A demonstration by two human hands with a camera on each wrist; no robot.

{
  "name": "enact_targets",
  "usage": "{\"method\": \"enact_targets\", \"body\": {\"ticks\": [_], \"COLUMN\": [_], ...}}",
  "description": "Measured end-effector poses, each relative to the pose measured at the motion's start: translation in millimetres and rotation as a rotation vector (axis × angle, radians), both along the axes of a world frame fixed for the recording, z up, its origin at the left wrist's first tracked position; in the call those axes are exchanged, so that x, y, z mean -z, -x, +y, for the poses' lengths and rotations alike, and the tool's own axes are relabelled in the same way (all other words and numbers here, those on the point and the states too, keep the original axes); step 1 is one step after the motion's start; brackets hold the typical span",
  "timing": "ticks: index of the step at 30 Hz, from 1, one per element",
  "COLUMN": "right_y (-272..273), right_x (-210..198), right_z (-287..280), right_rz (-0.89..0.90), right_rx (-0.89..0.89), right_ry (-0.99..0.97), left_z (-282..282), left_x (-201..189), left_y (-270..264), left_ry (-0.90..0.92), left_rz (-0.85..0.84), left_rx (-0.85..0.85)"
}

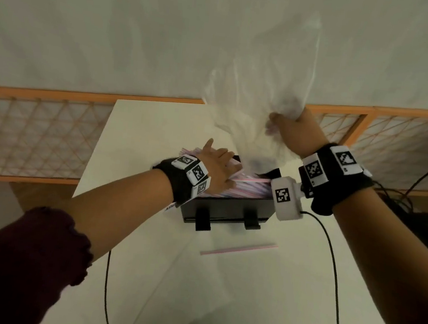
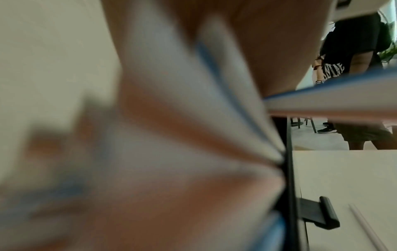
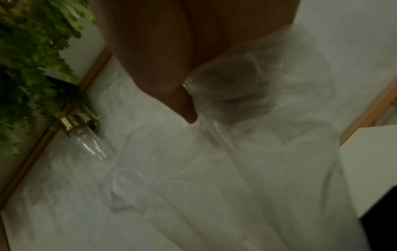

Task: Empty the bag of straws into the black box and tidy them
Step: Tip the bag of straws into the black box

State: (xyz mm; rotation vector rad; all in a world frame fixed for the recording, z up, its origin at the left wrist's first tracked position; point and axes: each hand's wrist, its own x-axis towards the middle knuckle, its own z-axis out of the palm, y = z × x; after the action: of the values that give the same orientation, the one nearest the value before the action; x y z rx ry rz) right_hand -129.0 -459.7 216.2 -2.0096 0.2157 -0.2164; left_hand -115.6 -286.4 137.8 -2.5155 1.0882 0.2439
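Clear crinkled plastic bag (image 1: 263, 87) is held up over the far-right end of the open-topped black rectangular box (image 1: 226, 210), mouth hanging down toward it; looks empty or nearly so, though the film is too hazy to be sure. Step in hand, by my read: tail end of the emptying, w/ tidying just starting. R hand (image 1: 288, 127) has fingers curled into a bunched fistful of the bag – firm clamp, confirmed in the right wrist view, where fingers (image 3: 187, 110) show pressing through the film (image 3: 247, 161). L hand (image 1: 217, 167) is spread, fingers mostly straight, resting on the heap of pink, blue and white paper-wrapped straws (image 1: 247, 186) at the box's left end; it seems to press rather than grip, thumb raised. Left wrist view is mostly blur, but wrapped straws (image 2: 193, 101) fan out against the box's black wall (image 2: 289, 169). Heap is uneven – several ends overhang the left rim. One stray pink straw (image 1: 238, 248) lies on the white table (image 1: 259, 298) just in front of the box, apart from it. Next move prob. calls for: put the bag aside away from the box, free R hand, collect the stray, then square the straws lengthwise w/ both hands so nothing sticks past the rim. Risk: pushing too hard on the pile may tip more over the edge.
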Motion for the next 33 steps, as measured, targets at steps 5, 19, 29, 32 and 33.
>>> {"method": "enact_targets", "body": {"ticks": [5, 19, 29, 32, 33], "right_y": [-2, 6, 5, 3, 3], "right_x": [17, 39, 38, 34, 31], "right_z": [-23, -87, -103, -108, -109], "right_rz": [0.052, 0.126, 0.105, 0.077, 0.065], "right_rx": [0.028, -0.054, -0.062, -0.052, -0.049], "right_ry": [-0.101, -0.125, -0.156, -0.148, -0.147], "left_z": [-11, -49, -37, -21, -16], "left_x": [-19, -50, -40, -38, -37], "left_y": [2, -1, 8, 20, 26], "left_ry": [-0.038, 0.535, 1.45, 1.635, 1.702], "left_rz": [0.086, 0.475, 0.548, 0.448, 0.439], "left_rx": [-0.021, -0.419, -0.895, -0.969, -0.967]}}
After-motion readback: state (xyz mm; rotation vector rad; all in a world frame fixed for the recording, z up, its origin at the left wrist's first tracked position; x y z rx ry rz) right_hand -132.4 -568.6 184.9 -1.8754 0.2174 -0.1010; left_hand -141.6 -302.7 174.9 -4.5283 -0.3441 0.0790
